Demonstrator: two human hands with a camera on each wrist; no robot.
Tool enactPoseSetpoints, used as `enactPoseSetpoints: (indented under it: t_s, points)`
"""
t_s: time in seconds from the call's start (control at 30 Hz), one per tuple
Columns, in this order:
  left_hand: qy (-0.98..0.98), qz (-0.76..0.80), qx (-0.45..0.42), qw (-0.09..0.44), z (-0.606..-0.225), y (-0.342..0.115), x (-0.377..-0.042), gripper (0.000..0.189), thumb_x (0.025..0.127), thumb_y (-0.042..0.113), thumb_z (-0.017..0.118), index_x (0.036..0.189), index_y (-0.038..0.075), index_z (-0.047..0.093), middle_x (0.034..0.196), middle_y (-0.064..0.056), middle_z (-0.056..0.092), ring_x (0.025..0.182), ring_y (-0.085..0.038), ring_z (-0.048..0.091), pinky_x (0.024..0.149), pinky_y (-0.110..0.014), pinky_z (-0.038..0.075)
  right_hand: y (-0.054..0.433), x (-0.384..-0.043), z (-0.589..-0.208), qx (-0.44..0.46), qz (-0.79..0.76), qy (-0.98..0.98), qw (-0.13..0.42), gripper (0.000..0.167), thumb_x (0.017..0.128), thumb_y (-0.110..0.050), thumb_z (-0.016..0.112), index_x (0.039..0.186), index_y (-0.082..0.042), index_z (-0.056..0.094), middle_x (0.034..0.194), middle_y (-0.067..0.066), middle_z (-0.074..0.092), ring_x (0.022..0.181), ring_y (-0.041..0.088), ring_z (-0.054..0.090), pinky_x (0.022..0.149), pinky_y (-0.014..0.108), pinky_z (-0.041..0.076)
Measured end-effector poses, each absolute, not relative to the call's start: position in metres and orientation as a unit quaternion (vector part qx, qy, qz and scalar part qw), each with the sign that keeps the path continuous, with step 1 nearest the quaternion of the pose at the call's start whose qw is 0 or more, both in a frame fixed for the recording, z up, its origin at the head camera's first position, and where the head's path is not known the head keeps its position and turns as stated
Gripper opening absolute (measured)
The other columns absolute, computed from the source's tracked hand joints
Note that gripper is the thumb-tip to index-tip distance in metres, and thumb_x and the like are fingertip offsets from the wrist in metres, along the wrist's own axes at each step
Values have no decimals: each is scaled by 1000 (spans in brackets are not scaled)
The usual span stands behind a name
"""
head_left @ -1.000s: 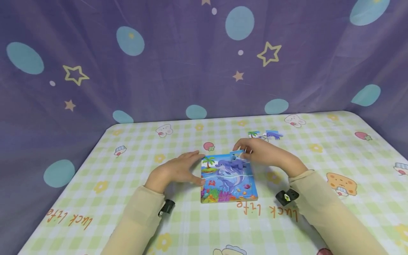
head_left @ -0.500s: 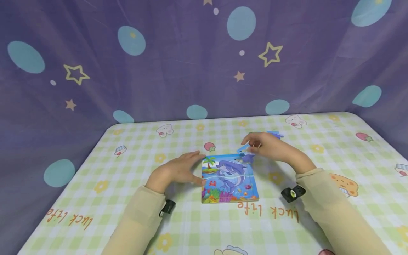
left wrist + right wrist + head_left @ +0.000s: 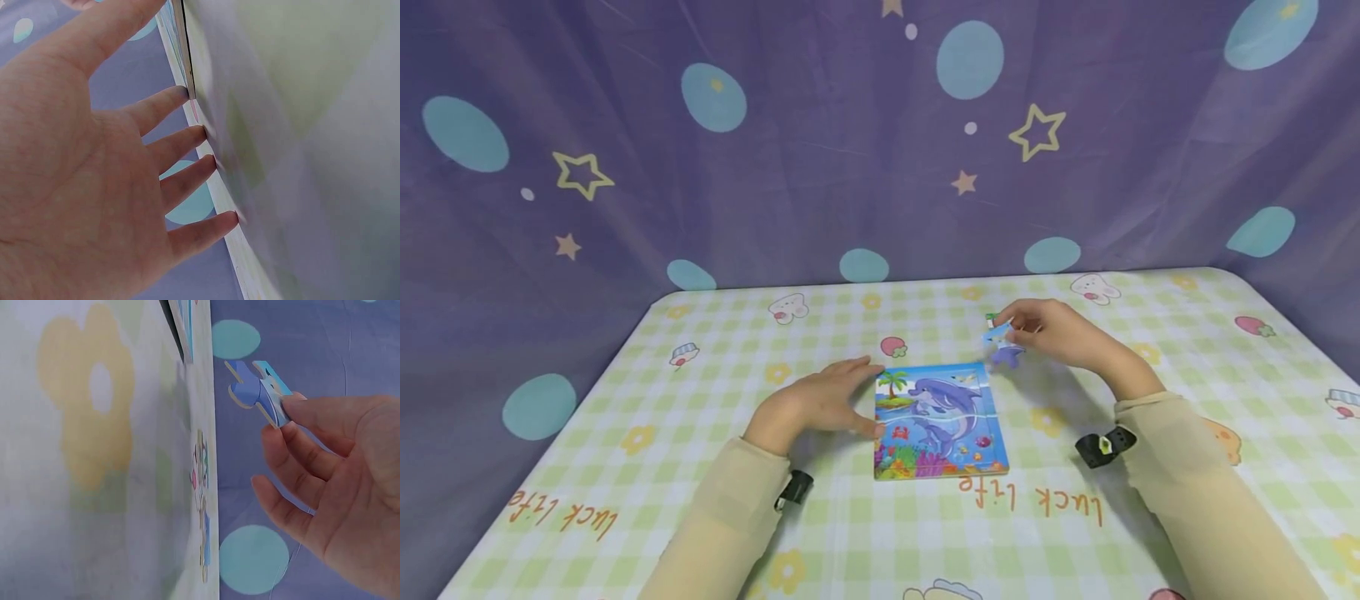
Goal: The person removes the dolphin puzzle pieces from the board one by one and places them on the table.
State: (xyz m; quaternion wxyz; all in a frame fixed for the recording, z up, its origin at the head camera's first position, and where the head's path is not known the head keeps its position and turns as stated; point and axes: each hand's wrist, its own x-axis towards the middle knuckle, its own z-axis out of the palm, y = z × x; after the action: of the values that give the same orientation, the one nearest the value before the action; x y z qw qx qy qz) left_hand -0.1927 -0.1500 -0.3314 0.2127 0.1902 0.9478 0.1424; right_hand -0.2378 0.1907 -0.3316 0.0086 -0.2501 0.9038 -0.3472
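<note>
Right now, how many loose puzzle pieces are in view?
3 visible: a held piece in the right hand, a green-tinged piece and a blue piece on the table; more may be hidden.

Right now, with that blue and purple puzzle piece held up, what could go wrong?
The right hand pinches the blue and purple puzzle piece by one end, so it might slip or twist.

Small printed puzzle pieces lie on the green checked cloth near that hand and could get knocked.

The left hand is at the flat blue dolphin board's left edge; a nudge might shift it.
</note>
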Motion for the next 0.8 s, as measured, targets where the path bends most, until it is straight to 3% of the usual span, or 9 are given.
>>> enactPoseSetpoints:
  t_s: [0.27,0.6,0.8]
  points:
    - [947,147,191,211,-332,-152,-193,94,81,49,78,157,20,31,164,-6,18,149,-29,17,117,-54,22,202,-243,-332,-202,-362,910,-3,20,96,-5,63,115,0,67,97,14,67,97,33,62,90,50,48]
    - [948,147,188,212,-332,-152,-192,94,81,49,78,157,20,31,164,-5,18,149,-28,17,117,-54,22,220,-245,-337,-154,-354,922,-28,27,99,-11,60,123,1,65,111,24,65,97,36,63,86,50,49]
    - [948,146,186,213,-332,-152,-191,93,81,49,78,157,21,31,164,-4,18,149,-27,17,117,-54,22,229,-244,-338,-134,-355,924,-40,30,99,-11,60,125,4,63,112,28,66,90,35,65,76,41,51]
